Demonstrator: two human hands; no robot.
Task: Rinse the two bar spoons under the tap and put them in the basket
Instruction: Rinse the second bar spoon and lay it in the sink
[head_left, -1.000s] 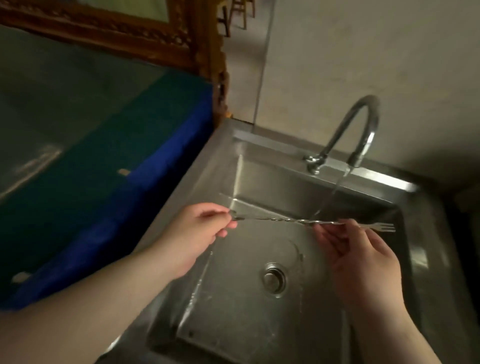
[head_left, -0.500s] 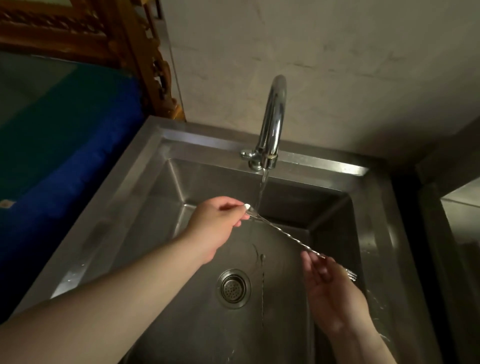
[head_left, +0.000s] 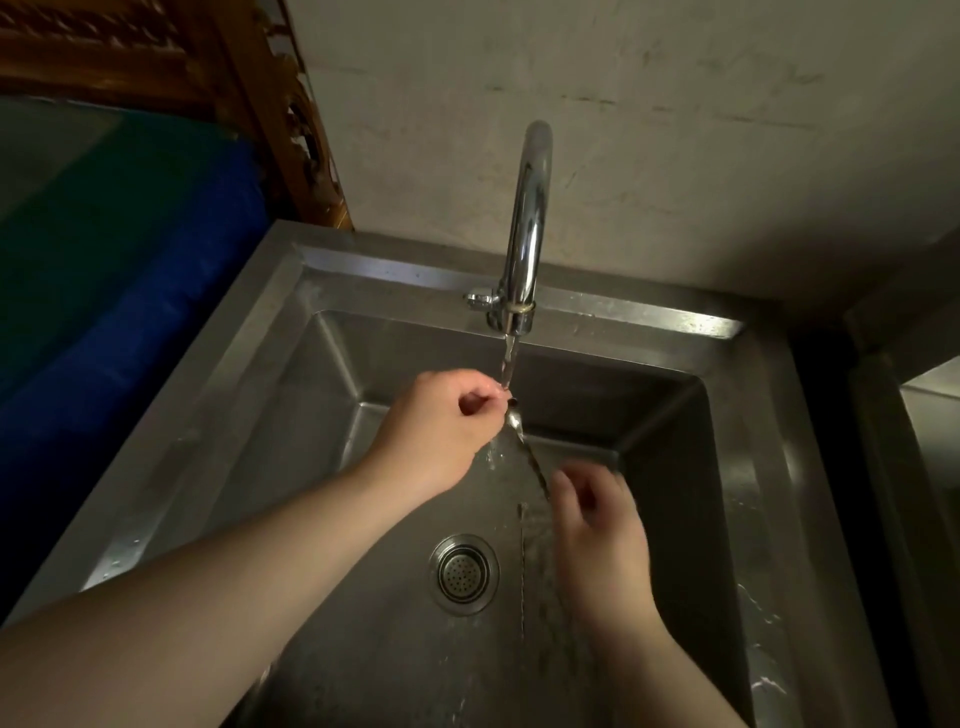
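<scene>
A thin twisted metal bar spoon (head_left: 527, 451) slants across the steel sink (head_left: 291, 332), its bowl end up under the running tap (head_left: 527, 223). My left hand (head_left: 436, 431) pinches the bowl end, right where the water stream lands. My right hand (head_left: 597, 525), lower and to the right, closes around the spoon's lower stem; the far end is hidden behind that hand. I can make out only one spoon here. No basket is in view.
The round drain strainer (head_left: 464, 573) sits in the sink floor below my hands. A blue and green surface (head_left: 130, 291) lies left of the sink, with a carved wooden frame (head_left: 291, 114) behind it. A plain wall backs the tap.
The view has swung to face the tap head-on. The spoon has tilted from level to steep, with my right hand moving up toward the left hand and the bowl end now in the stream.
</scene>
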